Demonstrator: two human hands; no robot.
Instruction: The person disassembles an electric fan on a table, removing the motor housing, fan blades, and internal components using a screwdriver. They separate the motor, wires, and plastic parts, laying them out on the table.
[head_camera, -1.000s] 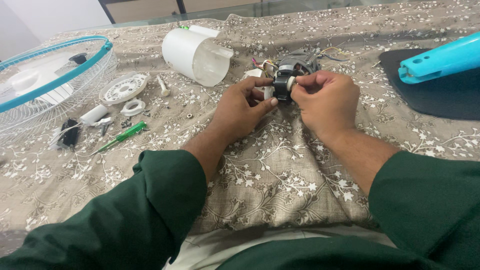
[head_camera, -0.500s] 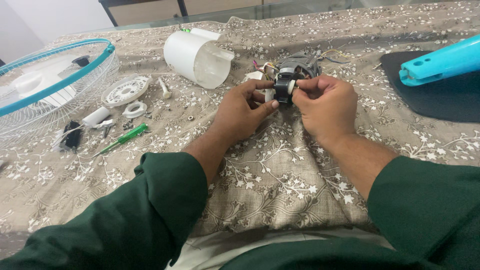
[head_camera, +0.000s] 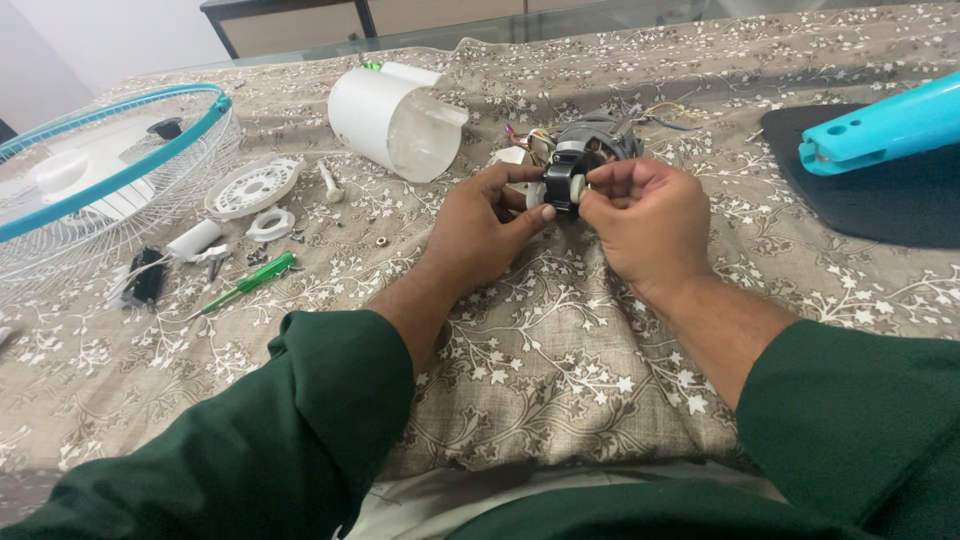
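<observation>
Fan motor (head_camera: 590, 150) is being worked on in the middle of the cloth-covered worktop (head_camera: 560, 330), just right of the white housing (head_camera: 392, 112). It's being steadied by the left hand (head_camera: 485, 225), grip closed on its front end. A small white part (head_camera: 577, 189) is being pinched there by the right hand (head_camera: 645, 220). Looks like fitting or freeing that piece; careful twisting is probably being called for next.
</observation>
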